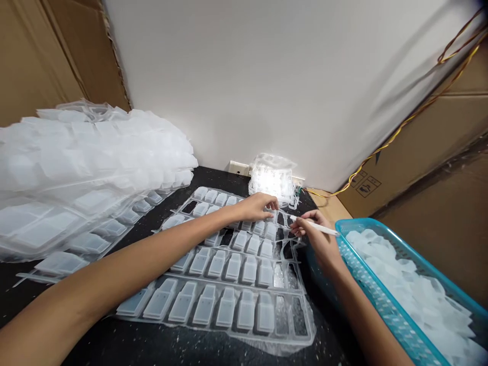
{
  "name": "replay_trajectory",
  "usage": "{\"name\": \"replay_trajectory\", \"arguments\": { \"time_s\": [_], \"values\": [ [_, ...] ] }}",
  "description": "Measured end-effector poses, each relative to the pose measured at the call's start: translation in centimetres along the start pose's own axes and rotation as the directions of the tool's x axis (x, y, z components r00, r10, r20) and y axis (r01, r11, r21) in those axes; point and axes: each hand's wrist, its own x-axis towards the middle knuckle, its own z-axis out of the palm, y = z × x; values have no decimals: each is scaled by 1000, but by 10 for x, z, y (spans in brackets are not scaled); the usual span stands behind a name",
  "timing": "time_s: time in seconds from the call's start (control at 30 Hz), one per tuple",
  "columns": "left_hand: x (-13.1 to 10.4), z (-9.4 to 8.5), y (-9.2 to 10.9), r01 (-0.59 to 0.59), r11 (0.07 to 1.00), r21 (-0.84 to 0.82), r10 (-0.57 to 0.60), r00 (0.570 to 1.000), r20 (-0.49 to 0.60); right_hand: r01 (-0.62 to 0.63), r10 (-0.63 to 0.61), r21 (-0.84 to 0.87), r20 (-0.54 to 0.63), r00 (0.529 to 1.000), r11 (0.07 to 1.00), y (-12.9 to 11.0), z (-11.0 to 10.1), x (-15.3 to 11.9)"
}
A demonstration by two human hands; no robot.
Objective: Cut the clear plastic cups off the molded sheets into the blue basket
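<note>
In the head view, a translucent moulded sheet (249,269) lies flat on the black table (125,340). It is probably light, bendy and slick, its thin webs liable to tear; the outer border offers the surest hold. The left hand (256,207) arches over its far part, fingers half-curled (any grip cannot be told). The right hand (318,234) closes around a white pen-like tool (320,228). The blue basket (362,274) contains loose translucent pieces (404,277).

No readable text on my feed; just framed pictograms (365,186) on the right-hand cardboard box (427,147), too small to decipher.
</note>
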Motion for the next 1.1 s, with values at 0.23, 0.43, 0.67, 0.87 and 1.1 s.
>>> {"name": "replay_trajectory", "arguments": {
  "time_s": [0.23,0.43,0.67,0.87,1.1],
  "values": [
    [0,-1,-1,-91,989,113,88,996,33,-119,114,54,86,990,991,19,7,5],
    [0,-1,-2,-172,970,170,161,984,79,-121,115,64,98,989,991,19,10,6],
    [-1,-3,2,-214,969,125,203,974,99,-112,111,1,101,989,994,21,10,8],
    [4,6,-3,-122,989,-81,113,988,-109,-94,102,-70,118,988,993,22,11,14],
    [20,-23,-35,-68,913,-403,-208,772,-601,-74,83,-81,125,989,994,23,11,14]
  ]
}}
